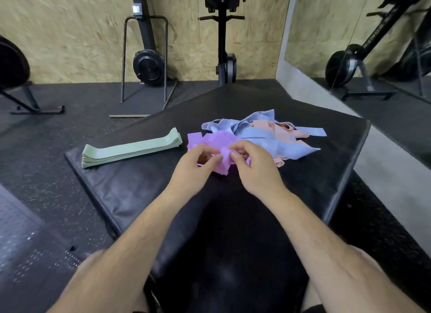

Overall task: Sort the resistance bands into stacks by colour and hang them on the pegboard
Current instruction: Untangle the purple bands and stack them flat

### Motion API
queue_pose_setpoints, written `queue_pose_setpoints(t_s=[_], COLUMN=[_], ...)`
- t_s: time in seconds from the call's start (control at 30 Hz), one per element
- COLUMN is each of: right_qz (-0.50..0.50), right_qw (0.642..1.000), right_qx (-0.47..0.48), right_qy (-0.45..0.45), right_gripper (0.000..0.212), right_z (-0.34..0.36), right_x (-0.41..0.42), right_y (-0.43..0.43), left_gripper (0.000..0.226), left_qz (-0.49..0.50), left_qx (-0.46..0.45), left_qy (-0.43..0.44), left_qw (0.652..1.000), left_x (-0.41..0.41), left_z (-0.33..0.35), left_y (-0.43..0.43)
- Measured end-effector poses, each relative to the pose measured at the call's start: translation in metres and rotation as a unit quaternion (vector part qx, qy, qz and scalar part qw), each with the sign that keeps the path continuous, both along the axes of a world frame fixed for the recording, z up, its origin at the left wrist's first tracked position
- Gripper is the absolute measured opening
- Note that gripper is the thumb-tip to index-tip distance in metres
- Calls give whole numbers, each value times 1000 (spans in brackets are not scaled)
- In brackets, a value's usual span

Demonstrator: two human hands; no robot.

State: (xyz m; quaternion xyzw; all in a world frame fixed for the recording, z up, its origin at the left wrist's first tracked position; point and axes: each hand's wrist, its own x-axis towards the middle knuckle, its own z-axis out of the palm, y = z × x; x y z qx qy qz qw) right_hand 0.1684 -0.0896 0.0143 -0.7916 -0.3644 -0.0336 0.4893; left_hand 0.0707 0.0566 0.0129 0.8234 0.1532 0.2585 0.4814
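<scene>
Sorting by colour was in hand; hanging, I judged, had not begun.
On the black pad (140, 196), my left hand (196, 170) and right hand (254, 170) both pinched a crumpled purple band (217, 140), fingers curled onto it; it would need flattening to start its stack, I reckoned; beyond lay the green stack (130, 150), left; blue bands (263, 135) and peach bands (277, 128) tangled, right.

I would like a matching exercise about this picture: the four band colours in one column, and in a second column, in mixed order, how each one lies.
Column one: 1 green bands; 2 purple bands; 3 blue bands; 4 peach bands.
Column two: A pinched by left hand and right hand; B neat flat stack, set apart; C loose on top of the heap; D mostly buried in it.
Pairs: 1-B; 2-A; 3-C; 4-D.
</scene>
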Motion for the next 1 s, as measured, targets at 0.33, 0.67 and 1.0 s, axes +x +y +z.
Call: queue_pose_setpoints(t_s=[0.33, 0.67, 1.0], right_qz=[-3, -3, 60], right_qw=[996, 994, 991], right_qx=[65, 104, 106], right_qy=[-59, -31, 55], right_gripper=[19, 35, 19], right_z=[123, 189, 192], right_x=[0, -30, -72], right_y=[-19, -47, -60], left_gripper=[12, 12, 20], left_qz=[-3, -40, -62], left_qx=[-13, -102, -122], left_qy=[-41, -148, -109], left_qw=[999, 983, 985], left_x=[-9, -31, -70], left_z=[93, 190, 178], left_y=[-15, -42, -53])
